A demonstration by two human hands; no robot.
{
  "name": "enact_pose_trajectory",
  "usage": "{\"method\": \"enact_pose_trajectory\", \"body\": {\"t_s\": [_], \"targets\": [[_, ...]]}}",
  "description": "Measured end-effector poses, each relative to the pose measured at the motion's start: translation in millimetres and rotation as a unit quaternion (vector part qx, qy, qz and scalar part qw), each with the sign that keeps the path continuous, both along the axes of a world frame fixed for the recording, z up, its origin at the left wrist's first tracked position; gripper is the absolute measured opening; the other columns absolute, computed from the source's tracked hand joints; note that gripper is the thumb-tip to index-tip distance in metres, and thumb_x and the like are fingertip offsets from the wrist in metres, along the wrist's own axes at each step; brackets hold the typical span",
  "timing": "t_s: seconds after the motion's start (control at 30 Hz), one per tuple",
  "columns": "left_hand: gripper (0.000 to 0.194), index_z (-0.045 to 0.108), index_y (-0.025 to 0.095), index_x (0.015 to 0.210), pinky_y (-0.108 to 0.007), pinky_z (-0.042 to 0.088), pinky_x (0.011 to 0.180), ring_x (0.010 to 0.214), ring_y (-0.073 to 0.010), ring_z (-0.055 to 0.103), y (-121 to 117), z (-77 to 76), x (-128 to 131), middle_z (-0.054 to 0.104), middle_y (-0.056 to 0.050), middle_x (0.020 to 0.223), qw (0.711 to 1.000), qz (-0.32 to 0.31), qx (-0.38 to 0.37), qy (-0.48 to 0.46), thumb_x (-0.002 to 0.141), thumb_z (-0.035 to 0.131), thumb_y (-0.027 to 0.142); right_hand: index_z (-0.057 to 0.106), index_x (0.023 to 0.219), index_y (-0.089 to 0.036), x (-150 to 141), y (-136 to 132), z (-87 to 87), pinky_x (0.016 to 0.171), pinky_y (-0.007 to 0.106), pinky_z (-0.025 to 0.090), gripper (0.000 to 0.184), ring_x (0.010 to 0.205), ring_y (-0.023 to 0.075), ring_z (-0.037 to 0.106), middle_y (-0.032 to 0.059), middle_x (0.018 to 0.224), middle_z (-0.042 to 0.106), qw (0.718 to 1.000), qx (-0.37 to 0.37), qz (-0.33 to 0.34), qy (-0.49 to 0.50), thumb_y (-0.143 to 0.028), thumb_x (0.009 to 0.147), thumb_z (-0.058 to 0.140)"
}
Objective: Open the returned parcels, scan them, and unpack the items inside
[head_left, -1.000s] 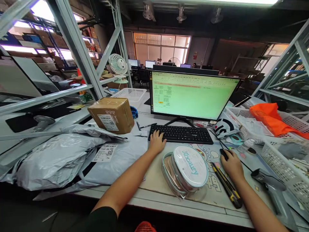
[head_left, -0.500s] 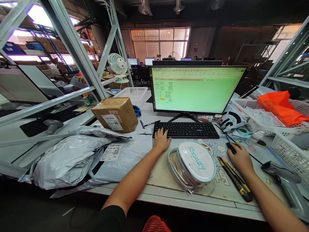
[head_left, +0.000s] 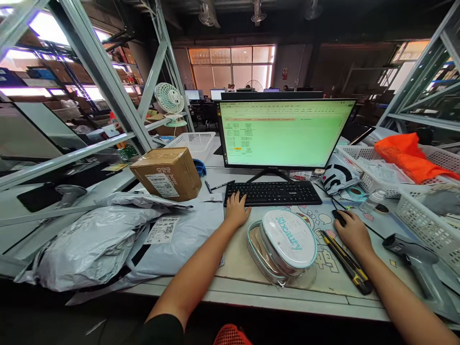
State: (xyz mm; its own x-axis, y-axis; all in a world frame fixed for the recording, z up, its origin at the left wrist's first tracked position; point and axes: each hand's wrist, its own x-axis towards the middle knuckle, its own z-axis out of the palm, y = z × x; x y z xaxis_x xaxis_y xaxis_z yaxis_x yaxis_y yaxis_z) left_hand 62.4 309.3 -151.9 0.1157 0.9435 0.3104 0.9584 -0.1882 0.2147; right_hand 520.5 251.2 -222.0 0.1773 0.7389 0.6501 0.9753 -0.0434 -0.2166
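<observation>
My left hand (head_left: 236,211) rests with fingers spread on the left end of a black keyboard (head_left: 276,193). On the right, my right hand (head_left: 352,231) is curled over a black computer mouse (head_left: 339,217). Behind the keyboard stands a lit monitor (head_left: 283,136) showing a spreadsheet. Between my forearms lie two clear oval cases, stacked askew; the upper case (head_left: 288,238) has a white lid lettered "beaury". A black and yellow utility knife (head_left: 347,261) lies between them and my right forearm.
Grey plastic mailer bags (head_left: 89,249) and a cardboard box (head_left: 168,173) occupy the left side. To the right are a barcode scanner (head_left: 417,263), a white basket (head_left: 424,220), orange mesh cloth (head_left: 413,155) and a clear bottle (head_left: 373,200). Pens (head_left: 220,185) lie left of the keyboard.
The whole view has shifted slightly, so the desk items appear a little further left. Both hands keep their places on the keyboard and the mouse.
</observation>
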Motion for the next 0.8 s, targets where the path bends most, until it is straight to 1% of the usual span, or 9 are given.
{"method": "enact_pose_trajectory", "body": {"t_s": [0.4,0.6,0.7,0.8], "targets": [[0.066,0.043,0.018,0.157,-0.054,0.019,0.127,0.156,-0.0356,0.023,-3.6,4.3,1.0,0.030,-0.016,0.167,1.000,0.003,-0.011,0.001,0.096,0.055,0.040,0.070,0.127,-0.010,-0.1,1.9,0.1,0.108,0.048,0.049,0.049,0.124,0.0332,0.059,0.0200,0.130,0.063,1.000,0.016,0.007,-0.014,-0.040,0.095,0.046],[0.065,0.044,0.018,0.156,-0.055,0.020,0.127,0.156,-0.0356,0.024,-6.1,5.0,1.8,0.031,-0.016,0.167,1.000,0.003,-0.009,0.001,0.095,0.056,0.040,0.069,0.128,-0.009,-1.7,1.0,1.6,0.109,0.049,0.048,0.051,0.125,0.0339,0.058,0.0213,0.132,0.062,1.000,0.007,0.004,-0.018,-0.041,0.095,0.047],[0.065,0.046,0.017,0.155,-0.055,0.023,0.126,0.155,-0.0361,0.026,-7.3,6.2,2.3,0.033,-0.016,0.166,1.000,0.008,-0.002,0.003,0.094,0.057,0.039,0.069,0.128,-0.009,-2.3,0.6,2.5,0.109,0.048,0.048,0.051,0.124,0.0336,0.058,0.0213,0.132,0.062,1.000,0.002,0.002,-0.019,-0.040,0.095,0.046],[0.059,0.053,0.014,0.150,-0.055,0.029,0.123,0.152,-0.0367,0.030,-7.1,8.2,2.2,0.041,-0.016,0.162,1.000,0.017,0.015,0.003,0.095,0.055,0.038,0.069,0.128,-0.010,-2.5,0.3,3.2,0.108,0.047,0.048,0.050,0.122,0.0330,0.059,0.0202,0.132,0.062,1.000,-0.002,-0.001,-0.019,-0.040,0.095,0.046]]}}
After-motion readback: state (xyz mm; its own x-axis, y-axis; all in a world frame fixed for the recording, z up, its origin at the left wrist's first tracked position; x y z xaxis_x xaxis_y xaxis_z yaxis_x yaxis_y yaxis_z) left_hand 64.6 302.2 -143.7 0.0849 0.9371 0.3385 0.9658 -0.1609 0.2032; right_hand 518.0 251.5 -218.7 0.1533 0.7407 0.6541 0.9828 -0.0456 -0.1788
